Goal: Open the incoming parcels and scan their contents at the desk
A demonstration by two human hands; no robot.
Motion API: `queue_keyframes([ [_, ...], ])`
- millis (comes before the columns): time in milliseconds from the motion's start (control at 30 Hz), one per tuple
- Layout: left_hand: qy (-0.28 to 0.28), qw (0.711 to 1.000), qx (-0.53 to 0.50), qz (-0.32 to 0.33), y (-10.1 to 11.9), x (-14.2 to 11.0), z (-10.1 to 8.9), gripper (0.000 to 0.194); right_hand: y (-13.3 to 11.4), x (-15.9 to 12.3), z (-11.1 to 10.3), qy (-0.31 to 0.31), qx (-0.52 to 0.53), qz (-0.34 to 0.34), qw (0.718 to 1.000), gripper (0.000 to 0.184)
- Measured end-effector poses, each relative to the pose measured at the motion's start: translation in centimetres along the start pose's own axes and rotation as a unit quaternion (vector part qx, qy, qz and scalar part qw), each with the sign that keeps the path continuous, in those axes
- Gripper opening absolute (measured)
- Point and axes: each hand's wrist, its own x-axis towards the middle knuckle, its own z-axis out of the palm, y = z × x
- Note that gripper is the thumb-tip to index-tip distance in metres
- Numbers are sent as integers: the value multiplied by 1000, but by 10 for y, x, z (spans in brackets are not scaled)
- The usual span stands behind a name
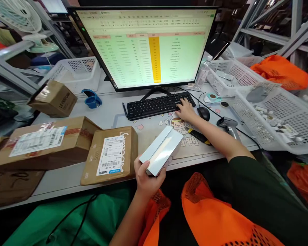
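My left hand (149, 177) grips the near end of a pale blue box (162, 149) with a perforated line along its top, tilted above the desk's front edge. On the right end of the black keyboard (154, 106) rests my right hand (186, 110), its fingers spread over the number keys. Just right of that hand lies a black mouse (203, 113). Under my right forearm is a yellow and black box cutter (199, 136). Behind the keyboard, the monitor (143, 51) shows a spreadsheet with one orange column.
Taped cardboard parcels, one a labelled carton (129, 147), crowd the desk's left side. A blue tape dispenser (92, 99) stands behind them. Rightward are a barcode scanner (229, 125), a bottle (204, 71) and a white basket (279, 143) holding small items. Metal frames flank the desk.
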Motion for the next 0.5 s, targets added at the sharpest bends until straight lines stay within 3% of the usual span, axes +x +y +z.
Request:
queue_keyframes([
  [133,26,999,14,-24,-9,-22,-2,79,-4,22,4,-14,-5,-19,1000,41],
  [233,58,994,-6,-88,-20,-35,9,86,-6,8,-13,-14,96,10,995,51],
  [300,60,982,-84,-159,-19,-31,21,89,0,-40,-32,-21,255,-19,966,67],
  [400,6,934,-254,-252,1,-10,42,88,4,-162,-58,-83,458,-97,880,105],
  [467,-74,891,-347,-284,19,8,52,86,-2,-239,-67,-65,519,-56,851,128],
  [500,-122,875,-373,-283,26,16,55,85,-2,-267,-69,-22,543,-10,840,133],
])
